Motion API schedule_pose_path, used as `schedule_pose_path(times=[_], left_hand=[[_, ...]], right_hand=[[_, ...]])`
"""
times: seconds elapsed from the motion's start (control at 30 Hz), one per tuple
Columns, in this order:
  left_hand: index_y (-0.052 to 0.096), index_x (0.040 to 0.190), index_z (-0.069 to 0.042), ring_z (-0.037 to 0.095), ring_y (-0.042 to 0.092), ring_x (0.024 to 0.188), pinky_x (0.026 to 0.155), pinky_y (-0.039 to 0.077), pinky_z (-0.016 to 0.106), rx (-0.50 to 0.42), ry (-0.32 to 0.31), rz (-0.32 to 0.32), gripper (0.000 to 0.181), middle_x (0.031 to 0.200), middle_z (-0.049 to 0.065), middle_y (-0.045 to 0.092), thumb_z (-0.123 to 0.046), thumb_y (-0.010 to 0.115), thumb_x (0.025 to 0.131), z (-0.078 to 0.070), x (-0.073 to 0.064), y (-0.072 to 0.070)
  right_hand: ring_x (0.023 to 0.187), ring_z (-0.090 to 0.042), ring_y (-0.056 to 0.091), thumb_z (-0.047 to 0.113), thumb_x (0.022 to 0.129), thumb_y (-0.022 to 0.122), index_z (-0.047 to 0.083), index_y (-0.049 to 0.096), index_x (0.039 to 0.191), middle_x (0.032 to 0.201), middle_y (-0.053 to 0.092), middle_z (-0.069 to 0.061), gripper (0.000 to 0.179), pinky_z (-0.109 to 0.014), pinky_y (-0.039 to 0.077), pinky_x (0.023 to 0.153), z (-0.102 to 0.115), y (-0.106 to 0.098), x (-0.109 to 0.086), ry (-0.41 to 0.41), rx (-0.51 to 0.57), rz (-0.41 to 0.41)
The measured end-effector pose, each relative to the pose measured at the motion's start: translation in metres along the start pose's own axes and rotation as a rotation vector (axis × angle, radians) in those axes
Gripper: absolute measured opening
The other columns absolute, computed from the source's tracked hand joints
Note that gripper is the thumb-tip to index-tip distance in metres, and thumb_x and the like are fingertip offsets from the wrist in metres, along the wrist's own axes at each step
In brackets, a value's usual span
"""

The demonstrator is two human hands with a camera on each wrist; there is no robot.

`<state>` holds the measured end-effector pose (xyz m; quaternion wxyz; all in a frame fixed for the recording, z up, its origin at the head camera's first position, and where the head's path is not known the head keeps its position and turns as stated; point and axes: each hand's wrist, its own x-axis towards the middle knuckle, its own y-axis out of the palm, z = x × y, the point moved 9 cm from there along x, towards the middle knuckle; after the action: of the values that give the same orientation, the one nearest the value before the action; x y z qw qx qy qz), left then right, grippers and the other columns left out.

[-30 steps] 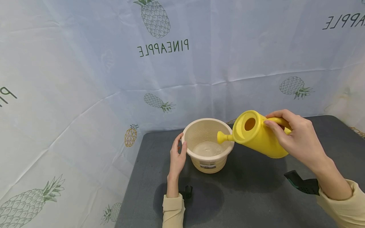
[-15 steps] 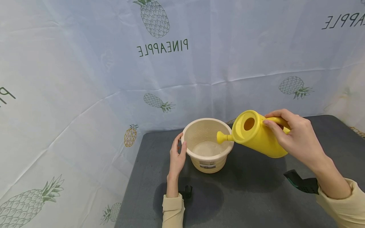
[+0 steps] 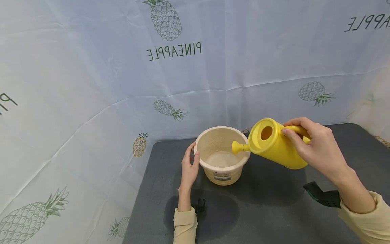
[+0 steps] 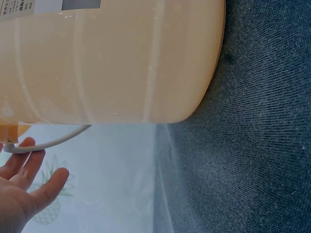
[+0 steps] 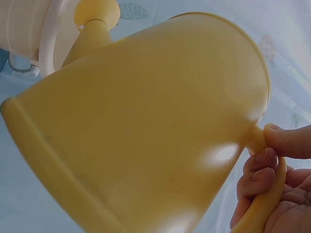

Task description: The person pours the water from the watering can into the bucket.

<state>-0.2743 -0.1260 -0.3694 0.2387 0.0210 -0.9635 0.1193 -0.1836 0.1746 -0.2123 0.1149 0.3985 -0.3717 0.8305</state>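
Right hand (image 3: 317, 145): fingers and thumb curled round the handle (image 3: 300, 129) of the yellow watering can (image 3: 283, 150), body tilted and held up left of those fingers, spout (image 3: 240, 147) over the cream tub's opening. Left hand (image 3: 190, 171): fingers and thumb apart, touching the cream tub (image 3: 236, 175) just to their right; pale bail (image 4: 63, 141) right at the fingertips. Dark tabletop (image 3: 274, 217) below all fingers. Pineapple-print cloth (image 3: 250, 51) well beyond them

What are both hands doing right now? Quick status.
Left hand: open, touching the bucket.
Right hand: closed, holding the watering can.
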Motion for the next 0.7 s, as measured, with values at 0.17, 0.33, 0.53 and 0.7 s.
schedule_pose_path(times=[0.17,0.33,0.53,0.7], left_hand=[[0.042,0.136,0.004,0.034,0.034,0.129,0.096,0.026,0.061,-0.002,0.002,0.0,0.041,0.138,0.02,0.042,-0.01,0.048,0.097,0.0,0.0001,0.0],[0.042,0.136,0.003,0.033,0.034,0.129,0.097,0.027,0.059,0.003,-0.004,-0.002,0.041,0.138,0.019,0.042,-0.01,0.048,0.097,-0.0001,-0.0002,-0.0001],[0.042,0.136,0.003,0.031,0.035,0.128,0.097,0.029,0.055,0.013,-0.014,0.002,0.041,0.138,0.017,0.042,-0.011,0.048,0.098,0.0002,-0.0006,-0.0002],[0.041,0.136,0.003,0.031,0.035,0.128,0.096,0.03,0.054,0.011,-0.011,0.007,0.041,0.138,0.018,0.042,-0.011,0.047,0.098,0.0001,-0.0001,0.0]], right_hand=[[0.082,0.018,0.048,-0.01,0.075,0.071,-0.003,0.063,0.095,0.084,0.061,0.001,0.023,-0.004,0.038,0.07,0.0001,0.0,-0.0002,0.0,0.0,0.001],[0.082,0.018,0.047,-0.01,0.075,0.071,-0.003,0.063,0.095,0.084,0.063,-0.006,0.023,-0.004,0.038,0.07,-0.0001,0.0001,-0.0003,-0.001,-0.001,0.004],[0.081,0.017,0.047,-0.011,0.074,0.071,-0.003,0.063,0.095,0.083,0.064,-0.009,0.024,-0.005,0.038,0.068,-0.0005,0.0002,-0.0004,0.0,-0.005,0.006],[0.079,0.016,0.047,-0.011,0.074,0.071,-0.003,0.063,0.094,0.082,0.063,-0.008,0.024,-0.007,0.038,0.067,-0.0004,0.0012,0.0,-0.005,-0.001,0.007]])
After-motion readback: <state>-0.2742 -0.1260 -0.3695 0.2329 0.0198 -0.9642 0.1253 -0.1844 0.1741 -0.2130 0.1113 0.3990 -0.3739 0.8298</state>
